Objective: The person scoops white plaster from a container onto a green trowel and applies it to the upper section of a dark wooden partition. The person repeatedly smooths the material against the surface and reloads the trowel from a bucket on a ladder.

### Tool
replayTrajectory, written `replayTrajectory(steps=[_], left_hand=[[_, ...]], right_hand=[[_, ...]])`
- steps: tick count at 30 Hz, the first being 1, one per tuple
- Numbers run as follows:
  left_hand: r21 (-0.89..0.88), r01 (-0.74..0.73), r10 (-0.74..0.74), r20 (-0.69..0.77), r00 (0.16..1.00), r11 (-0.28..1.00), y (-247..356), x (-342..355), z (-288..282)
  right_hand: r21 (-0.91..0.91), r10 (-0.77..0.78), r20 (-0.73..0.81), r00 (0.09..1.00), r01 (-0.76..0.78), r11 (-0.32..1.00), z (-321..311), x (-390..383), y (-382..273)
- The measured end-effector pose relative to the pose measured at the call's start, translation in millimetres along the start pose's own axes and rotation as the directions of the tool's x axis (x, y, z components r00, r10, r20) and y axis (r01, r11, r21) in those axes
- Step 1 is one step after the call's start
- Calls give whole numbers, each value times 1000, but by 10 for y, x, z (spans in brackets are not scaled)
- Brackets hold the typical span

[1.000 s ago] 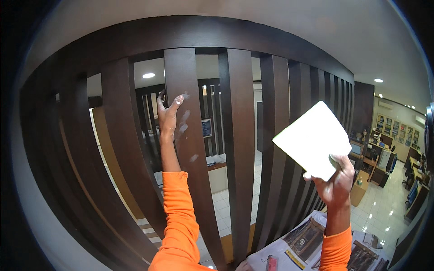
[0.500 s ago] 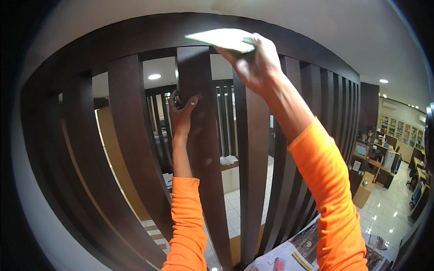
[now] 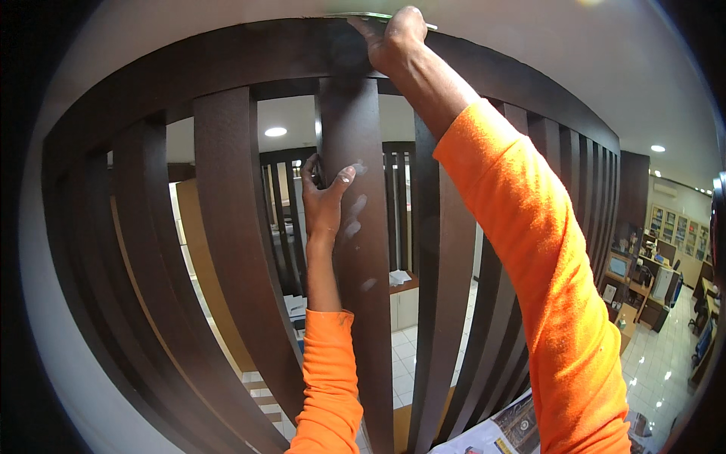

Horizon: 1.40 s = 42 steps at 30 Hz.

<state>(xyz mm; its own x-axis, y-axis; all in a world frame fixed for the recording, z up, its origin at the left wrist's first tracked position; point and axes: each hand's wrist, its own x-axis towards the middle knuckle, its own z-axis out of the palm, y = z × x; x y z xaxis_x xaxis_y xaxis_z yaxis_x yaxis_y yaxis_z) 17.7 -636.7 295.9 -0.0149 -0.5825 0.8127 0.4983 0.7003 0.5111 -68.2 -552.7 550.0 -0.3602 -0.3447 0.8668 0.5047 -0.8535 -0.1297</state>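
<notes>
A thin flat plate with a pale green edge [image 3: 357, 14] shows almost edge-on at the top. It lies along the line where the dark brown top beam [image 3: 227, 59] meets the ceiling [image 3: 529, 45]. My right hand [image 3: 399, 45] is closed on this plate, arm stretched up. Lower down, my left hand [image 3: 325, 203] grips a dark brown upright slat [image 3: 361, 257]. Its thumb presses the front face and its fingers go round the left edge, partly hidden. Several whitish smears [image 3: 353, 216] mark that face beside and below the thumb.
More brown slats [image 3: 231, 174] stand in a row on both sides, with gaps between. Printed sheets [image 3: 495, 431] lie low at the front right. Beyond is an office with desks, shelves [image 3: 675, 231] and a shiny tiled floor [image 3: 650, 359].
My right hand has raised the plate from the beam's lower edge to the ceiling line, turning it edge-on. My left hand stays on the same slat. More whitish smears show there now.
</notes>
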Motion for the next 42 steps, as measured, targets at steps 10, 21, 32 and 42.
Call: replayTrajectory(steps=[10,21,32,42], left_hand=[[130,-122,130,-50,990,984,-302,221,-181],[15,-68,68,20,998,998,-237,117,-5],[8,-96,96,23,995,995,-381,228,-81],[63,1,0,-22,1000,998,-248,123,-77]], right_hand=[[-52,123,-113,986,-129,990,260,232,-92],[-758,-94,644,759,650,57,471,-268,-1140],[-110,167,956,240,824,-556,955,138,-1541],[-180,-40,566,823,171,969,-332,-712,-1228]])
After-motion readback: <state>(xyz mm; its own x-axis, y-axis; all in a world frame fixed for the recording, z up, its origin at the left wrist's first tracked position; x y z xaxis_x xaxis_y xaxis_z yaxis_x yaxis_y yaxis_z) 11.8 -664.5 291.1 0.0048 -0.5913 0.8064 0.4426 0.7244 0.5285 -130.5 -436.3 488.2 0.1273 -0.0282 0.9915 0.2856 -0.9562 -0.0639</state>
